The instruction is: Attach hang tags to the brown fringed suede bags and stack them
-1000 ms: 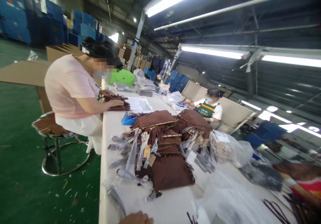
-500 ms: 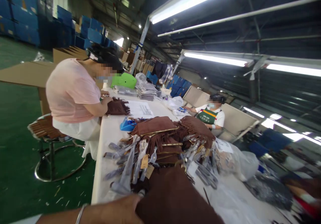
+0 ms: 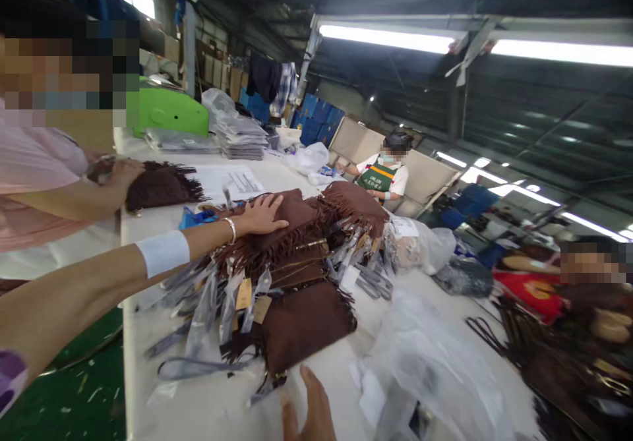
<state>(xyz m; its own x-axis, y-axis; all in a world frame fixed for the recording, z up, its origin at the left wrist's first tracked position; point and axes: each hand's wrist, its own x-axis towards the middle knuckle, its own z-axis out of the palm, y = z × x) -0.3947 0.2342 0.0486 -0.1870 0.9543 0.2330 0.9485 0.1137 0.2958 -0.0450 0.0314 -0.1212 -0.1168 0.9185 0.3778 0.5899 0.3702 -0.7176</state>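
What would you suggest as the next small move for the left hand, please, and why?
I would probably curl the left hand into a grip on the upper brown bag: its fingers lie spread across the top, not closed on it, while the right hand is open too.

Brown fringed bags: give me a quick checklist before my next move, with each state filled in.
1. Left hand on the upper bag: ok, palm down, fingers spread.
2. Right hand empty: ok, open near the front bag.
3. Front bag's broad face uncovered: ok.
4. Wrapped straps and paper tags tidy: not ok, strewn beside the bags.
5. Co-worker's hand away from my hands: ok, at a separate fringed bag.
6. Front bag fully closed: cannot tell, its opening is not clearly visible.
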